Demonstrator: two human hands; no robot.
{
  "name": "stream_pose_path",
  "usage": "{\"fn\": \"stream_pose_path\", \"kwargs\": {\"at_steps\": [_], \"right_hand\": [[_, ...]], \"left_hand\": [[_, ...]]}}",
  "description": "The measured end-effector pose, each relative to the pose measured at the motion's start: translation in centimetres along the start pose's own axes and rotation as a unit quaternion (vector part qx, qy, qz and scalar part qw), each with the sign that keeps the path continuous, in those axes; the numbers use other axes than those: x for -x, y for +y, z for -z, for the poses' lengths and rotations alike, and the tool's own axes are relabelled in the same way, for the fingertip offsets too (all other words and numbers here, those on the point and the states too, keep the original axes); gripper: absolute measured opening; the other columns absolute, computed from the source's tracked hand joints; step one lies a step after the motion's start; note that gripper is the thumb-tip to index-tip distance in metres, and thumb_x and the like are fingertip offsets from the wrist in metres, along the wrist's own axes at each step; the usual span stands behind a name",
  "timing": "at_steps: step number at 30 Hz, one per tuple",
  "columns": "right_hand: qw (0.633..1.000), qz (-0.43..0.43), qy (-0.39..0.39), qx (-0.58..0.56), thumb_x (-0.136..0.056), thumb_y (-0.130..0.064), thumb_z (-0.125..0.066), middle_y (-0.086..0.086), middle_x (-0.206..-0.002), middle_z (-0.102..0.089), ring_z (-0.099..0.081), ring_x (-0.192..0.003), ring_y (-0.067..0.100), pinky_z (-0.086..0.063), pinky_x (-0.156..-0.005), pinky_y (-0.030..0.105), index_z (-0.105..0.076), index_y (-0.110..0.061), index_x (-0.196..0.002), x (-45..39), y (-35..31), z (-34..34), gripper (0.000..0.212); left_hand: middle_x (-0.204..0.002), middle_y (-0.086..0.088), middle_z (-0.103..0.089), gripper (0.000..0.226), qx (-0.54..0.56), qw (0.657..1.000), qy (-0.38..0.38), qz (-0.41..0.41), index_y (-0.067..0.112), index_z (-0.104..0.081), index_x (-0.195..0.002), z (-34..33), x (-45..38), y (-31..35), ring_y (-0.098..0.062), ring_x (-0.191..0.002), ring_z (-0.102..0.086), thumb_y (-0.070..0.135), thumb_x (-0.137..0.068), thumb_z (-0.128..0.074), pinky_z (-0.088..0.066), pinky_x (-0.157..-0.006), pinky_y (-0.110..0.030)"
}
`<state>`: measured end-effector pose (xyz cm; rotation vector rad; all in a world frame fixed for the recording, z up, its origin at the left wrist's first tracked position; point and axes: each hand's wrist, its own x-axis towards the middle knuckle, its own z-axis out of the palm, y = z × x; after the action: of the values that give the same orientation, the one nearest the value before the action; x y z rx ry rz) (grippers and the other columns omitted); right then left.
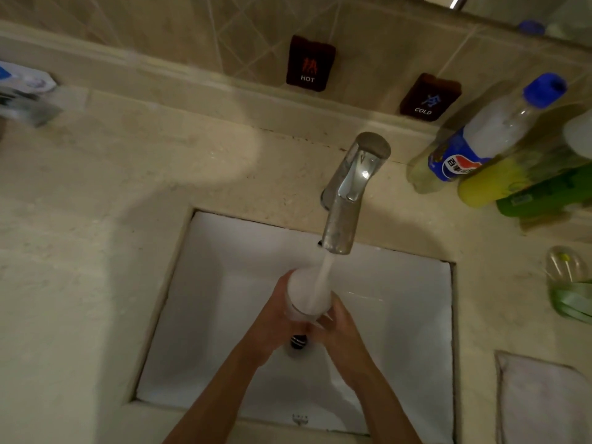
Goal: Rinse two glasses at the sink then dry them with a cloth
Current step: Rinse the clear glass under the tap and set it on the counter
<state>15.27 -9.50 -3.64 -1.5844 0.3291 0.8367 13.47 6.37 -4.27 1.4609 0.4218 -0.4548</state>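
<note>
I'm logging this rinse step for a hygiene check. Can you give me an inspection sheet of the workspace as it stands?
Surface: beige stone counter around a white sink.
Job's things: one glass held under water running from the faucet; folded white cloth on the counter at right; a second glass cannot be made out.
Clutter: bottles at back right, clear item near the sink's right edge.
Grippers: left hand and right hand both grip the glass.
Cables: nothing seen.
Surroundings: tiled wall with HOT sign and COLD sign.
</note>
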Motion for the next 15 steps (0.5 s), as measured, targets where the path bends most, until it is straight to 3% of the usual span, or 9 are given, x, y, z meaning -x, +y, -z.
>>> {"fn": "stream_pose_path", "kwargs": {"at_steps": [2, 4, 7, 10, 13, 15], "right_hand": [[1.000, 0.001, 0.000, -0.004, -0.068, -0.020, -0.086, -0.008, -0.136, -0.062, -0.062, -0.123, 0.012, -0.057, -0.098, 0.039, -0.045, -0.032, -0.145, -0.4, 0.2, 0.1, 0.088], [1.000, 0.003, 0.007, 0.003, -0.074, -0.012, -0.087, -0.007, -0.134, -0.063, -0.064, -0.120, 0.010, -0.058, -0.095, 0.035, -0.045, -0.031, -0.144, -0.4, 0.7, -0.1, 0.084], [0.999, 0.018, 0.030, 0.016, -0.074, -0.004, -0.087, -0.002, -0.129, -0.066, -0.067, -0.114, 0.013, -0.060, -0.085, 0.031, -0.052, -0.026, -0.138, -0.6, 1.2, 0.1, 0.077], [0.999, 0.021, 0.017, 0.036, -0.067, -0.001, -0.090, -0.005, -0.128, -0.068, -0.068, -0.113, 0.013, -0.060, -0.083, 0.030, -0.054, -0.026, -0.137, -1.1, 0.6, 1.2, 0.082], [0.998, 0.028, -0.004, 0.057, -0.068, -0.004, -0.091, -0.010, -0.129, -0.066, -0.065, -0.116, 0.009, -0.058, -0.086, 0.026, -0.051, -0.030, -0.140, -1.7, 0.2, 1.3, 0.086], [0.998, 0.027, -0.014, 0.056, -0.070, -0.002, -0.089, -0.010, -0.134, -0.062, -0.063, -0.118, 0.005, -0.057, -0.087, 0.024, -0.048, -0.029, -0.143, -1.6, 0.6, 0.9, 0.088]], "left_hand": [[-0.142, 0.008, -0.057, 0.073, -0.012, 1.000, -0.023, 0.005, 0.032, -0.040, -0.147, 0.7, -0.1, -0.3, -0.003, -0.126, -0.060, -0.002, -0.091, -0.072, -0.057, -0.092, -0.025], [-0.146, 0.010, -0.055, 0.079, -0.020, 0.999, -0.048, 0.007, 0.031, -0.039, -0.151, 1.4, -0.1, -0.7, -0.005, -0.132, -0.055, -0.001, -0.088, -0.075, -0.055, -0.098, -0.027], [-0.147, 0.005, -0.054, 0.077, -0.032, 0.997, -0.065, 0.016, 0.021, -0.038, -0.151, 1.9, -0.2, -1.2, -0.002, -0.128, -0.057, -0.007, -0.088, -0.073, -0.056, -0.095, -0.026], [-0.147, -0.001, -0.053, 0.080, -0.035, 0.998, -0.053, 0.014, 0.019, -0.039, -0.150, 1.9, -0.4, -1.4, -0.010, -0.132, -0.056, -0.004, -0.084, -0.078, -0.055, -0.103, -0.036], [-0.145, -0.003, -0.055, 0.067, -0.019, 1.000, -0.015, 0.017, 0.022, -0.043, -0.147, 2.1, -0.5, -2.0, -0.004, -0.121, -0.063, -0.004, -0.092, -0.070, -0.060, -0.087, -0.032], [-0.139, -0.002, -0.063, 0.062, -0.022, 0.999, 0.009, 0.023, 0.029, -0.050, -0.141, 2.0, -0.2, -2.5, -0.009, -0.120, -0.066, 0.003, -0.089, -0.074, -0.061, -0.085, -0.033]]}}
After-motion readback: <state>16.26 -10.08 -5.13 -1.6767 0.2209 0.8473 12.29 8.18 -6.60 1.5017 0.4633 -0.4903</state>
